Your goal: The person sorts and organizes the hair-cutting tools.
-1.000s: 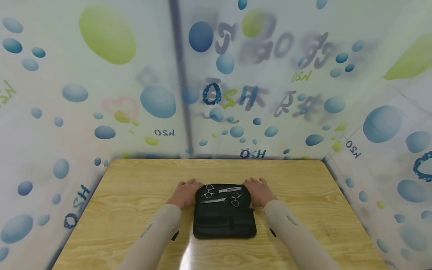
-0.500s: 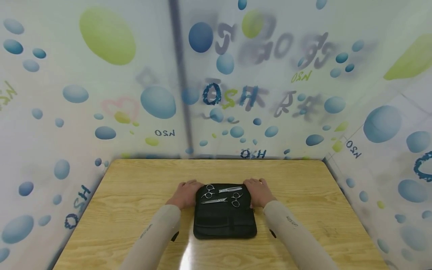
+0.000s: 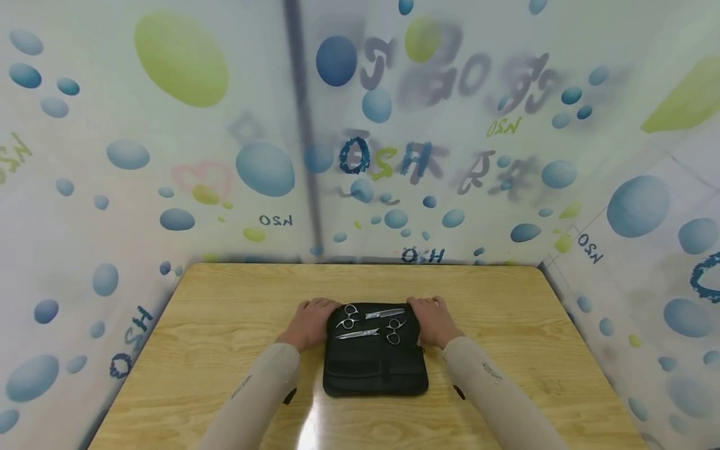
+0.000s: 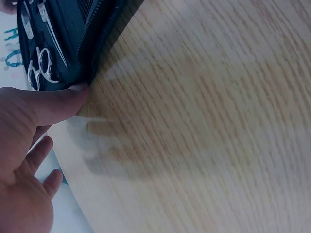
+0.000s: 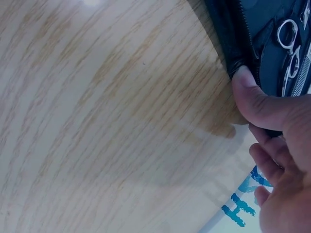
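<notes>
A black zippered scissors case (image 3: 365, 353) lies unfolded on the wooden table. Held on its far flap are hairdressing scissors (image 3: 358, 334) and thinning shears (image 3: 385, 314), their metal finger rings showing. My left hand (image 3: 311, 322) grips the flap's far left corner, and my right hand (image 3: 432, 320) grips the far right one. In the left wrist view, the left thumb (image 4: 63, 104) presses on the case's edge beside the zipper. The right thumb (image 5: 257, 104) does likewise in the right wrist view. Fingertips behind the flap are partly hidden.
The wooden table (image 3: 225, 312) extends around the case on all sides. White walls (image 3: 259, 94) printed with blue and green ovals stand close behind the table and along both sides. A comb (image 4: 86, 8) shows inside the case in the left wrist view.
</notes>
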Demonstrator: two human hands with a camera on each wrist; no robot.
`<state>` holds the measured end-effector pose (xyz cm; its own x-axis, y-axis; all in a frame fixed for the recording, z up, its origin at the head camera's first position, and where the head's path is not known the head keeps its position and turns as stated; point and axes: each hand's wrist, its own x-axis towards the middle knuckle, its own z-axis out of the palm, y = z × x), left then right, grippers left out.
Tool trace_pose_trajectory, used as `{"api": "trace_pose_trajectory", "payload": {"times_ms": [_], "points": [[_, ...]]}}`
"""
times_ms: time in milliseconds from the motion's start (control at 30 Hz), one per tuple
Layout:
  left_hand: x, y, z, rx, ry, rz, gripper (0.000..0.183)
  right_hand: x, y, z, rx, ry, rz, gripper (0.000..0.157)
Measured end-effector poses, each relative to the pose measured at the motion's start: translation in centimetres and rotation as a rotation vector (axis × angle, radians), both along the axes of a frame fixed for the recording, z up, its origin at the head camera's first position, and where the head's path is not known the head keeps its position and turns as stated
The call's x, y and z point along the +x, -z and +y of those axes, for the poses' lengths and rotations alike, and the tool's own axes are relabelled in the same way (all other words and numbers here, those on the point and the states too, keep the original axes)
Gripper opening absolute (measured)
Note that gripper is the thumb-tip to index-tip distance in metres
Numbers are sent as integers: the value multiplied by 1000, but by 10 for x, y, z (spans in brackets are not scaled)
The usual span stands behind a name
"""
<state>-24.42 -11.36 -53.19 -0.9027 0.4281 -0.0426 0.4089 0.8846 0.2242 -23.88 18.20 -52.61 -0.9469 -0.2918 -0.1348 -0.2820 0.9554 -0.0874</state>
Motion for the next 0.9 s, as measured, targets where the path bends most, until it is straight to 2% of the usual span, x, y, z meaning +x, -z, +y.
{"api": "trace_pose_trajectory", "payload": {"times_ms": [433,533,700,900], "points": [[6,-3,-3,-10,30,48,61,2,-1,2,-32,-5,37,82],[9,-6,-3,-3,38,92,54,5,0,5,-38,-22,78,81],[16,-8,-5,27,76,210,49,9,2,9,-58,-57,169,77],[17,-2,-8,32,110,324,49,13,2,13,-41,-88,226,69]]}}
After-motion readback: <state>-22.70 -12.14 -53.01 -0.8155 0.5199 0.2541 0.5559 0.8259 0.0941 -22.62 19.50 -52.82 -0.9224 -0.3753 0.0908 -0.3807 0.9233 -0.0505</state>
